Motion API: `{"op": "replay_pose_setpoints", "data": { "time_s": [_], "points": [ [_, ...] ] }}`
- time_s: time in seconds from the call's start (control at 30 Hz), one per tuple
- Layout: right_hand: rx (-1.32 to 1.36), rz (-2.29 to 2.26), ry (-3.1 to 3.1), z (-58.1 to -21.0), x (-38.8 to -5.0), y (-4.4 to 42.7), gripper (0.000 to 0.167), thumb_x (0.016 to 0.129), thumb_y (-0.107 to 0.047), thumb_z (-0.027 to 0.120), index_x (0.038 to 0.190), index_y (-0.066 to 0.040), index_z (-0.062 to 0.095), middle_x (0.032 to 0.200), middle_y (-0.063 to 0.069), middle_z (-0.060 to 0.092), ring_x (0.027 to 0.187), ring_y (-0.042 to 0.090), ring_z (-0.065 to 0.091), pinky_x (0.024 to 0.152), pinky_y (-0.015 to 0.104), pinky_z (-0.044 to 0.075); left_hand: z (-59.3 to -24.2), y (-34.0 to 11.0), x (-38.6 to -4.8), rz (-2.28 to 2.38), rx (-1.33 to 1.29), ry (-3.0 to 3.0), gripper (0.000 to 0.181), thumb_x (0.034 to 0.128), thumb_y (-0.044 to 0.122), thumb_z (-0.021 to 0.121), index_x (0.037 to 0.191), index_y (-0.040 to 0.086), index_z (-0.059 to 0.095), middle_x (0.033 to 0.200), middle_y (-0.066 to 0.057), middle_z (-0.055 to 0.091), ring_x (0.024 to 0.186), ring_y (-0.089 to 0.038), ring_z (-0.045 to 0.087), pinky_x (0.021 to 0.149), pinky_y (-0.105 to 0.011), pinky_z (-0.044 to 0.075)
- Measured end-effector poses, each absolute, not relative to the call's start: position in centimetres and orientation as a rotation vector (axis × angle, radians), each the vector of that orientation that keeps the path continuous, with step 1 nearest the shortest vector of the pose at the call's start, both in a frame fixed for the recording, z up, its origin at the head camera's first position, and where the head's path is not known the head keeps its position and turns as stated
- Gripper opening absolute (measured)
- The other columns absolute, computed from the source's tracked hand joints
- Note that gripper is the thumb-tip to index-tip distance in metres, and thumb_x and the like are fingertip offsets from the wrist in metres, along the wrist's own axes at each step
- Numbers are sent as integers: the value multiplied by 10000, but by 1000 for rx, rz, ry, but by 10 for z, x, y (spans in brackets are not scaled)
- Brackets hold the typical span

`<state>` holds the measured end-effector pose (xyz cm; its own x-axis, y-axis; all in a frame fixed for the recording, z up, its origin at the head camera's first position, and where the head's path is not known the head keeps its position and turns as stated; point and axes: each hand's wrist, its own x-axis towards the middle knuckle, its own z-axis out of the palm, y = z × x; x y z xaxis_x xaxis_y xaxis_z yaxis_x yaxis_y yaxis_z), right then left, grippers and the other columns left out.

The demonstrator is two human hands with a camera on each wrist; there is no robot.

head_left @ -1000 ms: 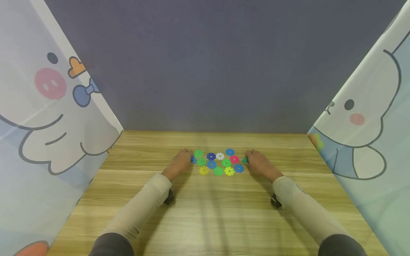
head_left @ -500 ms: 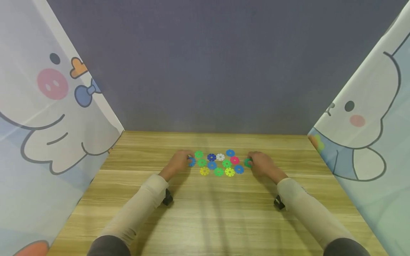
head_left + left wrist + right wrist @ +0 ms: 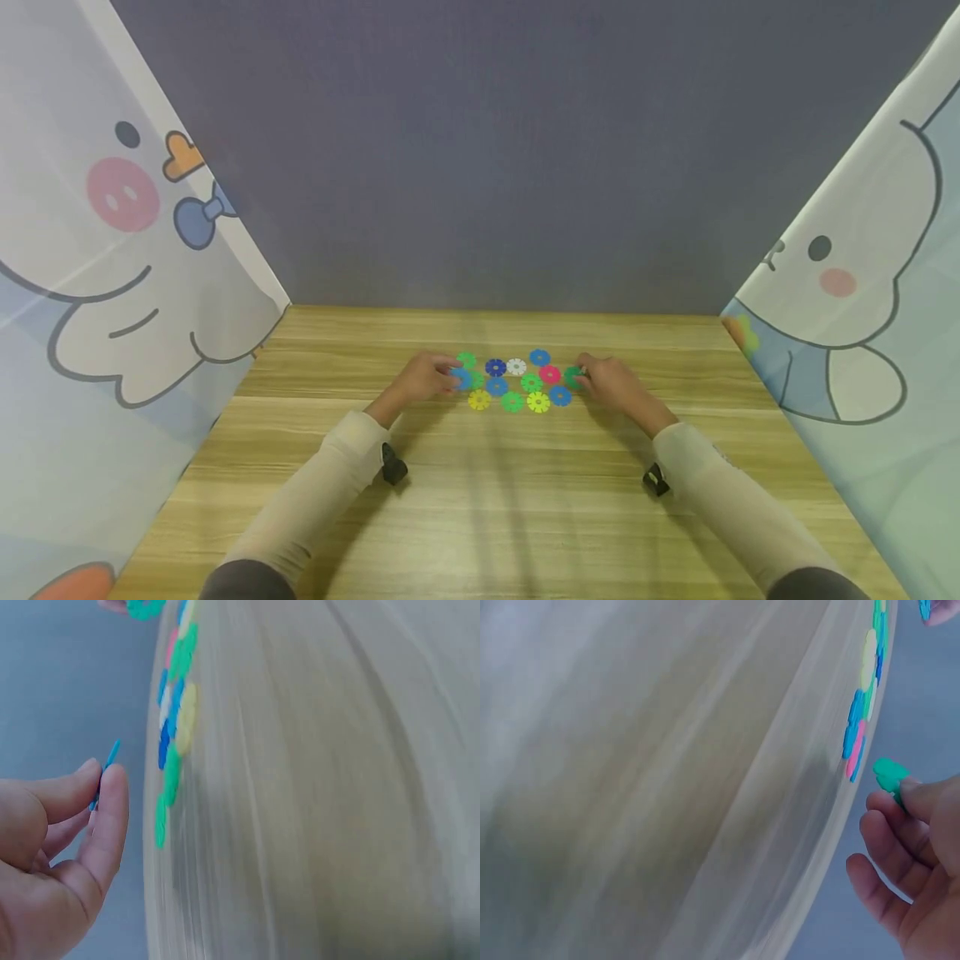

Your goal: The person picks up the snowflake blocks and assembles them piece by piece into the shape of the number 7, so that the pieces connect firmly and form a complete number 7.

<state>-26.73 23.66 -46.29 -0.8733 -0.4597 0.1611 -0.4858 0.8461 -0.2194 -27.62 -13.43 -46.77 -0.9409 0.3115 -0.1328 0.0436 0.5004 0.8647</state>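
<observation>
Between the thumb and fingers of my left hand (image 3: 423,377) a blue notched disc (image 3: 462,379) is pinched. In the left wrist view this blue disc (image 3: 110,757) appears nearly edge-on and raised off the table. My right hand (image 3: 617,385) pinches a green notched disc (image 3: 572,377) at the right end of the group; the right wrist view has that green disc (image 3: 889,772) held up too. Among the discs lying flat between the hands are a pink disc (image 3: 550,374), a white disc (image 3: 516,367) and a yellow disc (image 3: 479,400). The held blue disc partly hides a green disc (image 3: 477,381).
The wooden table (image 3: 480,500) ends at a dark grey panel (image 3: 487,167) behind the discs. Cartoon-printed sheets rise at the left (image 3: 225,317) and right (image 3: 840,367) sides. Several discs, such as a dark blue disc (image 3: 495,367), lie close together.
My left hand has brought its blue disc rightward, over the edge of a green disc. The right hand's green disc moved slightly right, then back left. The flat discs stayed put.
</observation>
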Motion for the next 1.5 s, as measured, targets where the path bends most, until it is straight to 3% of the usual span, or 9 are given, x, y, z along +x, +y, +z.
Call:
{"op": "replay_pose_setpoints", "data": {
  "time_s": [0.13, 0.27, 0.43, 0.63, 0.8, 0.87, 1.03, 1.33, 1.5],
  "points": [
    [754, 474, -2898, -462, -263, 232, 188, 981, -159, 681, 1102, -19, 649, 734, 27, 665, 604, 134, 572, 557, 289, 521, -465, -129, -272, 1517, 300, 2339, 473, 919, 11, 719, 1375, -35, 601, 1270, -279, 610, 999, -274, 725, 842, -341, 646],
    [769, 522, -2883, -461, -260, 226, 148, 993, -172, 667, 1035, -36, 628, 647, -38, 519, 551, 82, 410, 504, 217, 382, -462, -122, -268, 1495, 289, 2324, 490, 910, 67, 747, 1383, 39, 623, 1293, -230, 613, 1143, -310, 650, 915, -384, 622],
    [799, 577, -2864, -460, -256, 219, 133, 999, -171, 659, 995, -54, 595, 646, -53, 461, 543, 60, 370, 495, 191, 337, -458, -114, -265, 1440, 289, 2332, 498, 902, 141, 775, 1382, 110, 642, 1302, -145, 628, 1219, -285, 581, 958, -402, 591],
    [856, 637, -2851, -459, -252, 211, 151, 997, -155, 661, 920, -75, 559, 625, -65, 420, 521, 44, 331, 481, 178, 304, -454, -104, -260, 1477, 297, 2278, 505, 916, 144, 766, 1398, 94, 624, 1340, -178, 606, 1248, -308, 572, 988, -422, 580],
    [889, 664, -2836, -459, -250, 205, 153, 1004, -173, 656, 912, -101, 557, 619, -86, 417, 509, 20, 316, 477, 168, 292, -453, -98, -257, 1512, 291, 2243, 501, 924, 133, 759, 1402, 77, 618, 1336, -194, 608, 1197, -293, 635, 984, -425, 588],
    [906, 678, -2827, -458, -249, 202, 113, 1009, -185, 651, 1000, -78, 617, 615, -96, 436, 497, 12, 308, 472, 170, 303, -453, -96, -256, 1524, 288, 2228, 497, 926, 132, 756, 1401, 76, 619, 1329, -191, 617, 1143, -268, 673, 983, -424, 590],
    [935, 681, -2826, -456, -248, 195, 285, 1011, -198, 648, 1241, -31, 656, 611, -107, 481, 485, 1, 306, 486, 178, 341, -454, -92, -253, 1535, 305, 2207, 489, 936, 127, 744, 1404, 73, 614, 1327, -213, 620, 1015, -205, 720, 964, -400, 599],
    [1001, 689, -2771, -454, -243, 184, 133, 996, -162, 658, 1076, -62, 692, 708, -65, 631, 570, -16, 444, 548, 180, 453, -451, -87, -252, 1559, 296, 2142, 503, 938, 95, 733, 1423, 83, 599, 1192, -119, 669, 908, -129, 695, 911, -354, 612],
    [1018, 696, -2754, -453, -241, 180, 115, 995, -170, 663, 1066, -84, 692, 710, -82, 612, 574, -21, 440, 553, 166, 448, -451, -86, -252, 1552, 309, 2113, 501, 939, 88, 722, 1425, 91, 599, 1167, -107, 675, 941, -205, 716, 896, -351, 611]
  ]
}}
